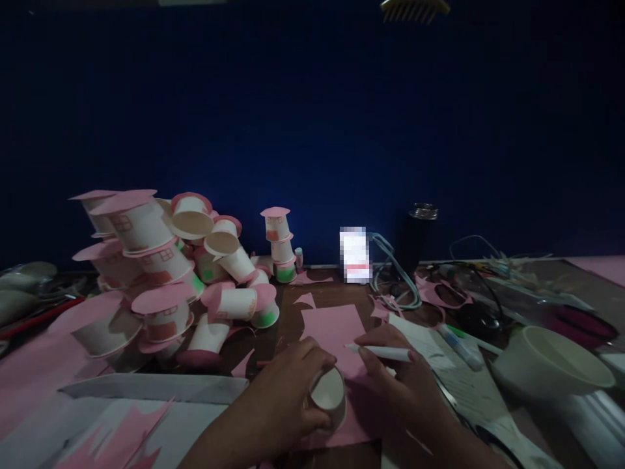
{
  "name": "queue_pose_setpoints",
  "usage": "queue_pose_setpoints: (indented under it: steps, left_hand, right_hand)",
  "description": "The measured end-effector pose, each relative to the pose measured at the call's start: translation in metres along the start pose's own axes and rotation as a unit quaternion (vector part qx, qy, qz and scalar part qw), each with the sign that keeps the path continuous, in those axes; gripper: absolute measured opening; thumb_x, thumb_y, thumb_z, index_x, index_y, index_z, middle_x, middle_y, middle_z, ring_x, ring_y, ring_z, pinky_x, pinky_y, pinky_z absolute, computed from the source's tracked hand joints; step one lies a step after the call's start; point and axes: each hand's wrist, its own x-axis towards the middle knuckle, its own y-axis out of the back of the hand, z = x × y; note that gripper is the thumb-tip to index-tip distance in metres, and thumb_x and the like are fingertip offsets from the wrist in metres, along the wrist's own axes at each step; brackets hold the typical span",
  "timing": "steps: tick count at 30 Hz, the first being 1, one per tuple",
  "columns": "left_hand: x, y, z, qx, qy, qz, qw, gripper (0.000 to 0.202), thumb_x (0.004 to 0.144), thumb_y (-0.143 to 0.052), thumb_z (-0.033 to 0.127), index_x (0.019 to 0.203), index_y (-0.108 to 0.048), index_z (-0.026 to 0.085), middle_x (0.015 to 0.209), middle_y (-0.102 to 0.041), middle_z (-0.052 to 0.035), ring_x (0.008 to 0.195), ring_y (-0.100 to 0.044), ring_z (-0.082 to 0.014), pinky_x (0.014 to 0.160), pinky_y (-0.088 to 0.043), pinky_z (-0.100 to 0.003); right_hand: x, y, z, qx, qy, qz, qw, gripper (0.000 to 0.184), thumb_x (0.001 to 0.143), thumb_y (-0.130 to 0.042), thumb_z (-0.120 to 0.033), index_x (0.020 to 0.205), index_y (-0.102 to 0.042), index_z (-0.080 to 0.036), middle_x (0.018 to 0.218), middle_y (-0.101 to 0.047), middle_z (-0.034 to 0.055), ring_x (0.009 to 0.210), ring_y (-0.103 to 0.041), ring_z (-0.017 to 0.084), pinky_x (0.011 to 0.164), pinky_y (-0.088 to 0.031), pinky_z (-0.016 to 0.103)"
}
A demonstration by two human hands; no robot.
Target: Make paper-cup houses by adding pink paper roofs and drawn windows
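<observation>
Cup (328, 392): between hands, gripped by L hand (299, 384), the nearer; axis approx. upright, on pink sheet (336, 322); R hand (398, 368) pinches pen (388, 353), long axis L–R, tip pointing left, just beyond cup; tip/sheet contact: can't tell.
</observation>
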Motion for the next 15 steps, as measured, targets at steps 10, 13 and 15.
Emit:
queue_pose_setpoints:
  steps: [10,13,15]
  left_hand:
    - [-0.001,-0.001,-0.004,-0.003,-0.015,0.003,1.0,0.052,0.061,-0.067,0.011,0.108,-0.054,0.028,0.106,-0.055,0.0023,0.099,-0.046,-0.0177,0.081,-0.037,-0.028]
    - [-0.001,0.0,-0.004,-0.003,-0.008,-0.005,1.0,0.052,0.061,-0.069,0.013,0.109,-0.054,0.028,0.107,-0.055,0.0018,0.101,-0.046,-0.0185,0.083,-0.037,-0.029]
    - [-0.001,0.001,-0.003,-0.001,-0.002,-0.009,1.0,0.053,0.061,-0.07,0.015,0.109,-0.054,0.028,0.108,-0.055,0.0015,0.102,-0.045,-0.0193,0.084,-0.036,-0.029]
  right_hand:
    - [0.007,0.018,-0.01,0.008,-0.074,-0.16,0.984,0.011,0.083,-0.051,-0.027,0.075,-0.055,-0.02,0.061,-0.058,-0.0028,0.054,-0.054,0.012,0.051,-0.04,0.023]
    - [0.007,0.022,-0.008,0.059,-0.132,-0.244,0.959,0.007,0.08,-0.05,-0.018,0.075,-0.054,-0.02,0.058,-0.059,-0.0041,0.049,-0.057,0.011,0.047,-0.04,0.02]
    - [0.008,0.024,-0.005,0.09,-0.16,-0.286,0.94,0.008,0.078,-0.049,-0.014,0.075,-0.054,-0.02,0.059,-0.061,-0.0036,0.049,-0.058,0.012,0.046,-0.04,0.02]
